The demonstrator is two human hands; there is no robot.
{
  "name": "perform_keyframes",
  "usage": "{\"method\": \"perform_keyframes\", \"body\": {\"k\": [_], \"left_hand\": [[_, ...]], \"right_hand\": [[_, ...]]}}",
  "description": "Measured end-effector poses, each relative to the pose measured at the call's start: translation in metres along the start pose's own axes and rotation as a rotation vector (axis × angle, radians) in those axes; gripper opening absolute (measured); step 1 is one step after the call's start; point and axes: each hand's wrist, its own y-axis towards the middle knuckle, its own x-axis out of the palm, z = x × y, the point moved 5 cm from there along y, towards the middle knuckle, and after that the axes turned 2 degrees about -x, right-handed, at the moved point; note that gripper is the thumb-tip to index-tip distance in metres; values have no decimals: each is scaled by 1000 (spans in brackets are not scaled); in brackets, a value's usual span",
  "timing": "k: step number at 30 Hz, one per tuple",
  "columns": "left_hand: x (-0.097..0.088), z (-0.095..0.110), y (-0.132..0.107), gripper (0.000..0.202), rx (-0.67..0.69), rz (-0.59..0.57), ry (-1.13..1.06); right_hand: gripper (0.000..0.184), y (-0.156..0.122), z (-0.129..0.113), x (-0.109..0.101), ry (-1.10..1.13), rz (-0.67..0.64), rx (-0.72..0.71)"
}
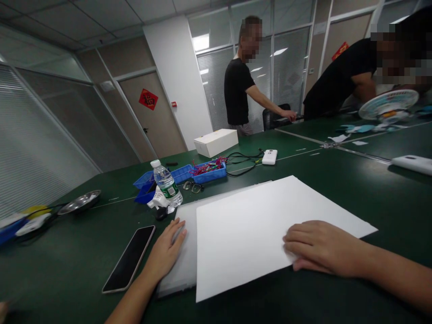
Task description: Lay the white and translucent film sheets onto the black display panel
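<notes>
A large sheet of white paper [243, 238] lies at a slant over a grey, flat, translucent-looking pad [182, 261] on the green table. My left hand [168, 247] rests on the pad's left edge with its fingers stretched out, holding nothing. With fingers on top and thumb at its near edge, my right hand [324, 247] pinches the paper on the right. Left of my left hand lies a phone [130, 258] with a dark screen. Beyond the pad stands a water bottle [167, 184] with a green label, beside crumpled white tissue [157, 198].
Blue trays [209, 173], one full of coloured wires, sit behind eyeglasses [193, 186]. A white box [216, 142], a white device [269, 157] with a cable and a metal dish [80, 202] stand farther off. Two people in black work across the table, one near a fan-like round object [388, 105].
</notes>
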Motion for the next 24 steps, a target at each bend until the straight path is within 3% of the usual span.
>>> {"method": "perform_keyframes", "body": {"k": [2,4,9,12,17,24], "left_hand": [[0,1,0,73,-4,-7,1],[1,1,0,73,-3,-13,1],[2,1,1,72,13,-22,22],[3,0,1,72,27,-30,29],[3,0,-1,68,34,-21,24],[2,2,-4,64,73,-37,50]], "right_hand": [[39,-4,7,3,-16,-57,-4],[41,-13,27,5,-54,-55,95],[52,-51,99,4,-117,-40,703],[58,-72,125,2,-131,-104,906],[65,-84,133,6,-124,-149,981],[71,-62,105,24,-165,-140,892]]}}
